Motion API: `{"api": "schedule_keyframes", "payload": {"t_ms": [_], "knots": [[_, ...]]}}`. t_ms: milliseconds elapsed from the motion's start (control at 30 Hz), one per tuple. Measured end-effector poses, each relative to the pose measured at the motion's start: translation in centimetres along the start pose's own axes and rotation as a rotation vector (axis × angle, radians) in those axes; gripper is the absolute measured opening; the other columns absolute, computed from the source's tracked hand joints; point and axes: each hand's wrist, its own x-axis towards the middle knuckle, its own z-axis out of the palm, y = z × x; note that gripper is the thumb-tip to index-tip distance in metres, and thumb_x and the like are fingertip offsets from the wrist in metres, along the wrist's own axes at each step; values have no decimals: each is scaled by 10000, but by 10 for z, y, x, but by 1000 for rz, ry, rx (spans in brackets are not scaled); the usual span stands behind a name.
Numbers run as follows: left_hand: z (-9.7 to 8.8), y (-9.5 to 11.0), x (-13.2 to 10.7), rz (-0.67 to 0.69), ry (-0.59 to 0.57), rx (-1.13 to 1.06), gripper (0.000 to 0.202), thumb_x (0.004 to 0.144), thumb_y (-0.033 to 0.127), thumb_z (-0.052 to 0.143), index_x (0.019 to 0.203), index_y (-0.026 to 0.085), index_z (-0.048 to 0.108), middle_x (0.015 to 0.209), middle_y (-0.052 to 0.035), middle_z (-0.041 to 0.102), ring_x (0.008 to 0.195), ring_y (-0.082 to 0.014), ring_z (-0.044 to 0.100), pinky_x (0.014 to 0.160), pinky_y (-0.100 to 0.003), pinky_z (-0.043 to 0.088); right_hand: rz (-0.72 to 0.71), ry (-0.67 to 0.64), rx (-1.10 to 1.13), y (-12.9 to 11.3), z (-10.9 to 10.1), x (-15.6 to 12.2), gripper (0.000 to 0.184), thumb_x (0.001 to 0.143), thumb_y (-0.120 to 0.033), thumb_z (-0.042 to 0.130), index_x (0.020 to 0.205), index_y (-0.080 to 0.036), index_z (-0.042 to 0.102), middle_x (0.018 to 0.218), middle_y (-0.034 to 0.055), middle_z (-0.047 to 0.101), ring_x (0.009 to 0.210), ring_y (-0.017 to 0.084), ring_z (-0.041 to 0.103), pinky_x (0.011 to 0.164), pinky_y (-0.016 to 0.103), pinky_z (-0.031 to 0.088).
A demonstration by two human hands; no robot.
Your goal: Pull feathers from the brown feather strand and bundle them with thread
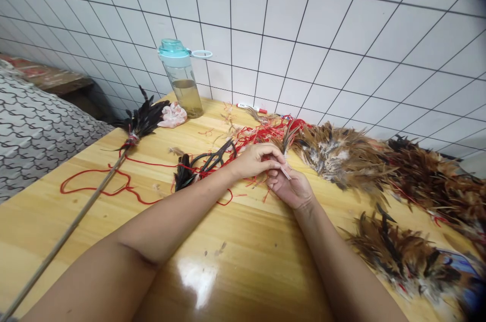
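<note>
My left hand (259,160) and my right hand (291,188) meet above the middle of the table. Between them is a small bunch of feathers (285,173), its pale quill ends pointing down toward me. The fingers of both hands are closed around it, and the left thumb lies along the quills. Brownish tips stand up just behind the knuckles. Left of my hands lie black scissors (214,157) and a small clump of black feathers (184,172). A tangle of red string (261,132) spreads behind my fingers.
A long stick (83,208) with black feathers (142,118) tied at its end crosses the left side. A water bottle (184,84) stands by the tiled wall, beside a pink scrunchie (173,115). Brown feather bundles (341,155) fill the right. A marker (251,108) lies behind.
</note>
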Motion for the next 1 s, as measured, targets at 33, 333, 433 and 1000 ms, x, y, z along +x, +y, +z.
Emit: {"api": "schedule_keyframes", "payload": {"t_ms": [33, 333, 433, 1000], "knots": [[2, 0, -1, -26, 16, -24, 136, 803, 247, 632, 869, 140, 684, 910, -65, 643, 841, -126, 613, 778, -238, 478, -3, 9, 9, 0, 0, 0, 207, 726, -127, 662, 889, -216, 570, 731, -33, 573, 622, 90, 505, 530, 212, 395], [14, 3, -3, -242, 96, -294, 191, 824, 306, 599, 865, 126, 548, 724, -13, 623, 593, -74, 570, 577, -190, 468, -24, 31, -21, 6, -3, 4, 104, 772, -139, 648, 749, -179, 555, 699, -12, 572, 595, 85, 484, 530, 204, 400], [15, 3, -2, -239, 105, -252, 186, 818, 298, 604, 869, 126, 551, 713, -8, 624, 598, -72, 573, 584, -187, 465, -25, 36, -27, 6, -2, 4, 103, 762, -136, 660, 759, -172, 564, 687, -14, 568, 583, 80, 479, 533, 200, 406], [17, 7, -2, -276, 115, -358, 226, 847, 360, 573, 863, 158, 473, 661, 23, 605, 525, -68, 565, 532, -186, 453, -99, 3, -134, 10, -1, 5, 159, 752, -156, 672, 692, -180, 527, 650, -30, 509, 554, 77, 426, 524, 202, 385]]}}
